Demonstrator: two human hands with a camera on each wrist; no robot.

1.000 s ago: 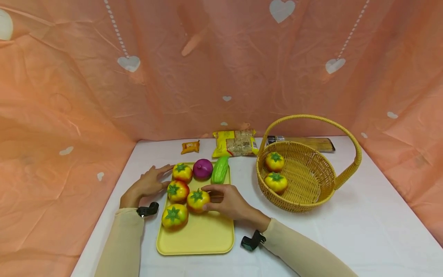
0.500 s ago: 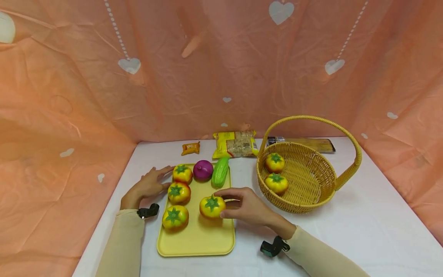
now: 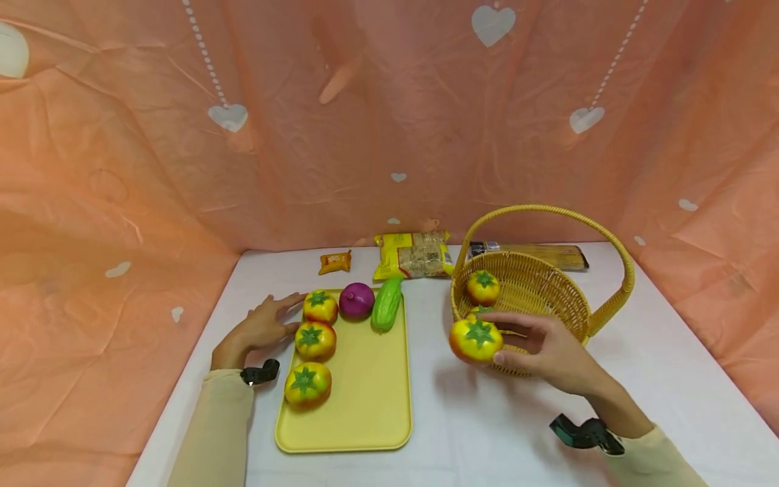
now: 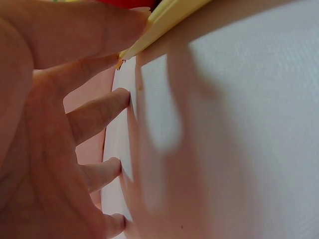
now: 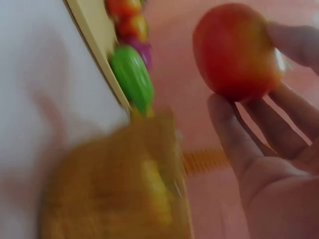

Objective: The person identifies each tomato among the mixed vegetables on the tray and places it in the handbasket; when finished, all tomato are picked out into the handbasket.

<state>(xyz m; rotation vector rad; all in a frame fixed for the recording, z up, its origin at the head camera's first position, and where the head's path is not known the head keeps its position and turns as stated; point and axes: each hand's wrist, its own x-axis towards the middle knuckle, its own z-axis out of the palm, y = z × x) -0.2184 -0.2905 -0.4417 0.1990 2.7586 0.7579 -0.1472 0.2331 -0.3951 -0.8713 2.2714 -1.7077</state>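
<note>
My right hand point(image 3: 550, 355) pinches a yellow-and-red tomato point(image 3: 476, 340) with a green leafy top, between thumb and fingers. It is held up at the near left rim of the wicker basket point(image 3: 556, 287), overlapping a tomato inside. Another tomato point(image 3: 483, 288) sits behind that one. In the right wrist view the held tomato point(image 5: 237, 52) shows its red underside. My left hand point(image 3: 262, 329) lies at the left edge of the yellow tray point(image 3: 365, 406), fingers spread; its thumb point(image 4: 99, 35) meets the tray's rim in the left wrist view.
Three tomatoes line the tray's left side, among them a middle one point(image 3: 316, 340). A purple onion point(image 3: 356, 301) and a green cucumber-like vegetable point(image 3: 387, 304) lie at its far end. Behind are a small orange packet point(image 3: 335, 262), a yellow bag point(image 3: 414, 256) and a bundle of sticks point(image 3: 548, 255).
My right hand has lifted the tomato off the tray and carried it right to the basket's near left rim. My left hand has stayed at the tray's edge.
</note>
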